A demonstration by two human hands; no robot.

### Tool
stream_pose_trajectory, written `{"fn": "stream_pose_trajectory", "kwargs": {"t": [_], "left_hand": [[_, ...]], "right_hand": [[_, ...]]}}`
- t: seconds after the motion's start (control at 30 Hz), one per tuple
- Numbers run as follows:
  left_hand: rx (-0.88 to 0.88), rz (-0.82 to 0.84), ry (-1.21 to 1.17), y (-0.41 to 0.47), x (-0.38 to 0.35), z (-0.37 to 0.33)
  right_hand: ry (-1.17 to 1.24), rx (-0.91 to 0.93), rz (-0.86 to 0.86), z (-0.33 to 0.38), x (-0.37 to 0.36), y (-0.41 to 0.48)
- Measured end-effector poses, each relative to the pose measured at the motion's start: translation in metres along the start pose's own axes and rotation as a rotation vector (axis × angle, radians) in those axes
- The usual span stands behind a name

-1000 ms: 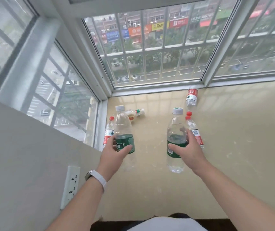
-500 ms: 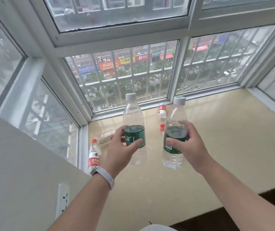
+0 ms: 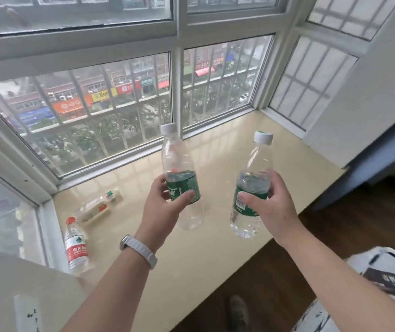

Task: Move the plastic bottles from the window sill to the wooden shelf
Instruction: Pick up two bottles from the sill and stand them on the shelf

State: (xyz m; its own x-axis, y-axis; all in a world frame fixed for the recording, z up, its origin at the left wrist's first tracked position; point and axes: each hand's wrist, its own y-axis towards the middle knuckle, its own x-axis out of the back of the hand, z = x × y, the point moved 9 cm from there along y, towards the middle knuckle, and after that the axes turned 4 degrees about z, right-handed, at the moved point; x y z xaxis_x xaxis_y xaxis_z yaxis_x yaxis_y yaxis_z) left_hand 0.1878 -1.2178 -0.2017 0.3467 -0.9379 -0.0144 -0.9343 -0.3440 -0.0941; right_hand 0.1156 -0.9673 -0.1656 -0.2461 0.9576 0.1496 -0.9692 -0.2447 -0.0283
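Observation:
My left hand [image 3: 165,207] grips a clear plastic bottle with a green label [image 3: 179,161] and a white cap, held upright above the cream window sill [image 3: 227,149]. My right hand [image 3: 270,207] grips a second green-label bottle [image 3: 256,168], tilted slightly right and lifted off the sill. On the sill's left end a red-label bottle [image 3: 75,248] stands upright by the side window. Behind it a clear bottle [image 3: 97,208] lies on its side. No wooden shelf is in view.
Barred windows [image 3: 110,111] wall in the sill at the back and both sides. A white wall with a socket [image 3: 26,312] is at the lower left. Dark wooden floor [image 3: 364,224] lies to the right, with a white patterned object [image 3: 388,276] at the lower right.
Both hands have lifted the green-label bottles higher and carried them rightwards. My view has turned right, so the sill's right end and the floor now show.

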Motion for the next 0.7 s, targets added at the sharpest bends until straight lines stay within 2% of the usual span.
{"fn": "stream_pose_trajectory", "kwargs": {"t": [0.37, 0.7], "left_hand": [[-0.033, 0.208, 0.042, 0.029, -0.120, -0.017], [-0.086, 0.413, 0.162, 0.057, -0.291, -0.040]], "right_hand": [[0.055, -0.004, -0.226, -0.012, 0.120, -0.010], [0.079, -0.006, -0.454, -0.028, 0.270, -0.009]]}}
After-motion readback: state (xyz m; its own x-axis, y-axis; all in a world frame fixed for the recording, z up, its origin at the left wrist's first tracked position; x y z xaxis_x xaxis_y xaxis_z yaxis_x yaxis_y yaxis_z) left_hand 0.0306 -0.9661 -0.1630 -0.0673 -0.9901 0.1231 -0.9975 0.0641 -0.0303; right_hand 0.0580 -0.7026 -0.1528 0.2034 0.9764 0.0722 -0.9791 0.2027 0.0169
